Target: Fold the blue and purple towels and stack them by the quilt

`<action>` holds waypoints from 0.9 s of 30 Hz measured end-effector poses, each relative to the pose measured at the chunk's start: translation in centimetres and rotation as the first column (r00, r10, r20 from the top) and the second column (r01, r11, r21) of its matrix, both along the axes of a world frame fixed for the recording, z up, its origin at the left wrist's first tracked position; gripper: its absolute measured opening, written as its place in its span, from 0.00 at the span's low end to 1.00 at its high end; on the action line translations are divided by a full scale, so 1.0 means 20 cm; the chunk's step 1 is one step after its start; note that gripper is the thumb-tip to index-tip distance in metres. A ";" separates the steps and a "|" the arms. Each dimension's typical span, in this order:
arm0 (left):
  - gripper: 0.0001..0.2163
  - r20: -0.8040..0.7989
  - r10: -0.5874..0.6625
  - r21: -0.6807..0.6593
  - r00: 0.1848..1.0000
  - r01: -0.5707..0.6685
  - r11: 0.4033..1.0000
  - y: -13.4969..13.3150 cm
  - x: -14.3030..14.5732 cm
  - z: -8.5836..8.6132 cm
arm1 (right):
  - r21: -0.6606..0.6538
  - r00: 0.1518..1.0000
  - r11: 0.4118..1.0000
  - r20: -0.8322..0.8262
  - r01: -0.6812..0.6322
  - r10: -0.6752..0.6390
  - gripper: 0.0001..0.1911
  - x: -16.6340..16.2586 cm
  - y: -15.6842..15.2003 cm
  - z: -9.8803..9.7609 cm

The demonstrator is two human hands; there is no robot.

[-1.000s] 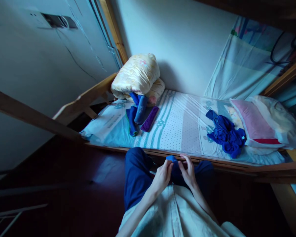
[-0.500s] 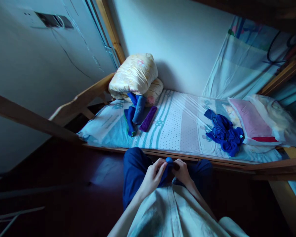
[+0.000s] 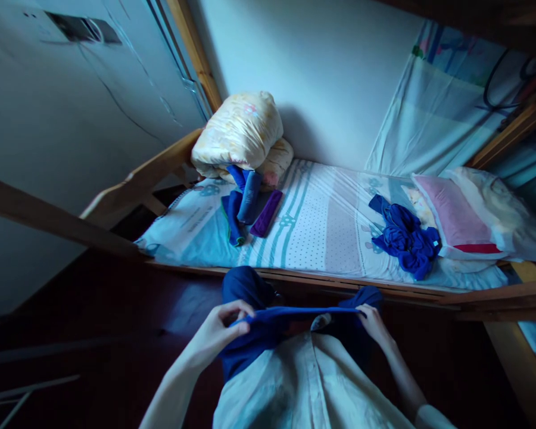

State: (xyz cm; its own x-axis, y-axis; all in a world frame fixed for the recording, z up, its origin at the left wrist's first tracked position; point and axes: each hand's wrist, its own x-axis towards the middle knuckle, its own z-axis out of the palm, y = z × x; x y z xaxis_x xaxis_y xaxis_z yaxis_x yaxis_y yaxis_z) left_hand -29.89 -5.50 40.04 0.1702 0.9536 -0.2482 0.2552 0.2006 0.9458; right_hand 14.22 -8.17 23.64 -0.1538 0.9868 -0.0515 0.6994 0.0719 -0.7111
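A strip of blue cloth is pulled taut across my lap, just in front of the bed. My left hand pinches one end between thumb and fingers. The other end is gripped by my right hand. The cloth's lower part blends with my dark blue trousers, so I cannot tell what kind of garment it is. On the bed beyond lie a blue-grey rolled cloth, a dark blue folded cloth with a green edge and a purple folded cloth.
A crumpled heap of blue clothing lies on the bed's right part, beside a pink pillow. A folded cream quilt stands at the left end. The wooden bed rail runs in front of my knees.
My hands have moved apart, left and right, drawing the bunched blue cloth out into a stretched strip. The things on the bed have stayed put.
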 end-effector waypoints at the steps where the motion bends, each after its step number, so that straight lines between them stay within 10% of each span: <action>1: 0.21 -0.080 -0.111 0.042 0.991 0.115 0.993 -0.01 -0.03 0.00 | 0.023 0.999 0.999 -0.005 0.047 -0.047 0.13 0.07 -0.01 0.03; 5: 0.10 -0.364 -0.292 0.114 0.884 0.354 0.928 -0.01 -0.11 -0.08 | 0.173 0.977 0.962 -0.011 0.211 -0.212 0.14 0.29 -0.02 0.23; 14: 0.16 -0.570 0.070 0.464 0.819 0.251 0.849 0.09 -0.23 -0.37 | 0.435 0.920 0.849 0.103 0.300 -0.378 0.18 0.47 -0.01 0.54; 20: 0.13 -0.614 0.355 0.678 0.705 0.242 0.694 0.30 -0.24 -0.27 | 0.466 0.922 0.854 0.176 0.231 -0.346 0.18 0.56 0.15 0.70; 27: 0.16 -0.629 0.349 0.696 0.695 0.303 0.651 0.62 -0.29 -0.10 | 0.554 0.855 0.798 0.271 0.238 -0.443 0.18 0.60 0.36 0.88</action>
